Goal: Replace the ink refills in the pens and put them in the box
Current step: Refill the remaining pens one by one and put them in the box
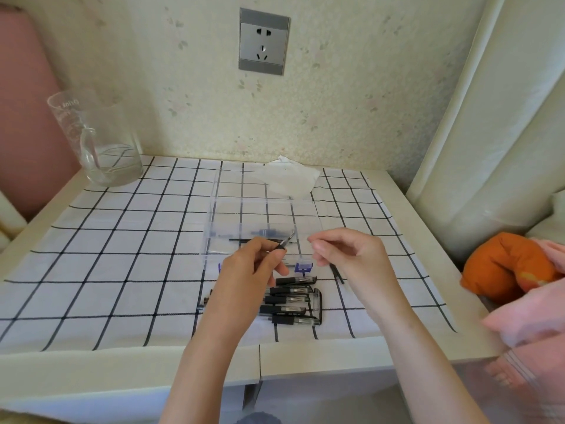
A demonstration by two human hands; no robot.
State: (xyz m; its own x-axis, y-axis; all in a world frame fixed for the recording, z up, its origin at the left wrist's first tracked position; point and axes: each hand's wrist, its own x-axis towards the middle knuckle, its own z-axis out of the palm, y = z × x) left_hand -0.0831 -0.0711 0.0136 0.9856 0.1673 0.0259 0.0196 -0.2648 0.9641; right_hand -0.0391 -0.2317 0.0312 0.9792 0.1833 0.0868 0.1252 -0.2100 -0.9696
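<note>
Far left, one glass jug (97, 142) stood near the back corner, well apart from everything else, with a wide stretch of the checked cloth (122, 255) between it and the middle. The cloth covered most of the pale surface (305, 359), stopping just short of its front edge. On the wall behind was one grey socket (264, 41).

Centre now: one clear box (263, 221) sat open, with a couple of dark pen parts lying inside, too faint to count. One crumpled tissue (287, 179) lay just behind it.

The left hand (250, 270) hung over the box's front wall, its fingers curled and pinching a slim pen piece (286, 243) that was tilted up to the right. Beneath the hands lay the pens (293, 301), at least five black ones heaped near the front wall of the box.

The right hand (345, 249) hovered beside it, thumb and forefinger drawn close; I couldn't tell whether they held anything. One thin black refill (336, 273) lay on the cloth just under it.

Off the right edge sat one orange cushion (504, 264) and pink fabric (535, 316), with a pale curtain (489, 117) hanging behind.
</note>
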